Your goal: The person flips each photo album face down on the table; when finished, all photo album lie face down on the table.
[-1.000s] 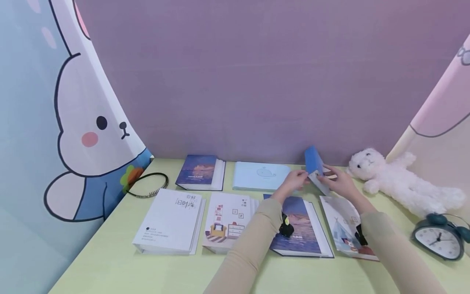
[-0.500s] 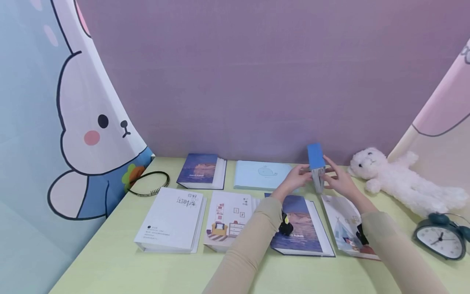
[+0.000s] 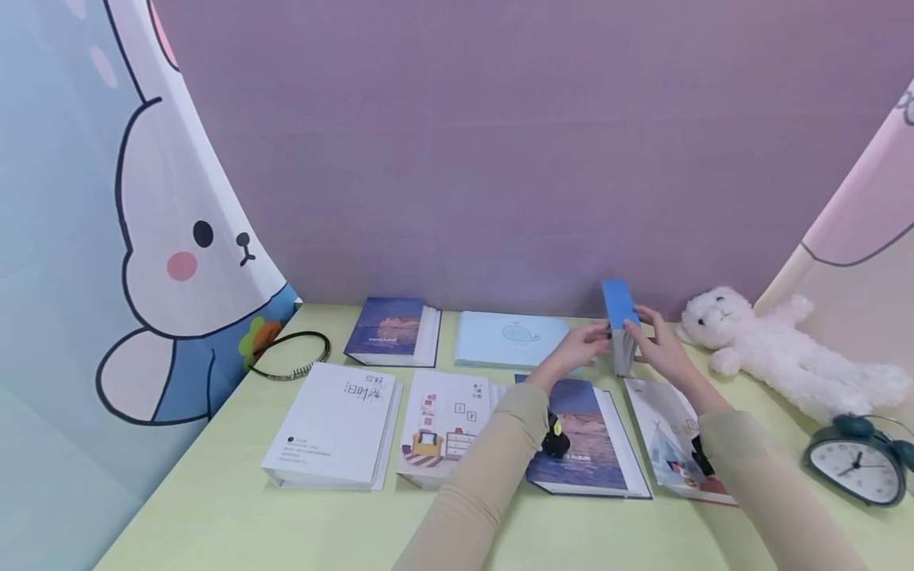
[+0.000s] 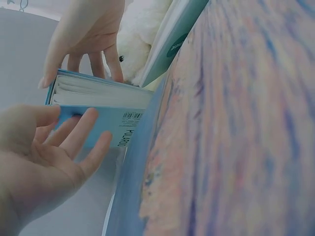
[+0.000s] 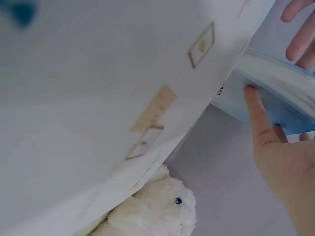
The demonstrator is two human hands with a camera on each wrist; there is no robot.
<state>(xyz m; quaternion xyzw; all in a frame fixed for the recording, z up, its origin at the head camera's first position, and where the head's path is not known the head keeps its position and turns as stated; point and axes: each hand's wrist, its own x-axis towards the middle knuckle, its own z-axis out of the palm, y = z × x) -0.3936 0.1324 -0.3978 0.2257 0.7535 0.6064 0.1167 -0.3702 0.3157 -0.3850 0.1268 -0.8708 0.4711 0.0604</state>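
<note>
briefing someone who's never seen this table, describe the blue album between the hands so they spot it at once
Follow the pale green table to its back, below the purple backdrop. Between the whale album and the white plush toy, find the blue album, flanked by the left hand and right hand. The other albums lie flat; this one alone is held on edge, blue side up.

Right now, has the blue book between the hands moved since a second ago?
Yes, slightly right: the top of the blue book is farther from the whale album and nearer the fluffy white toy.
</note>
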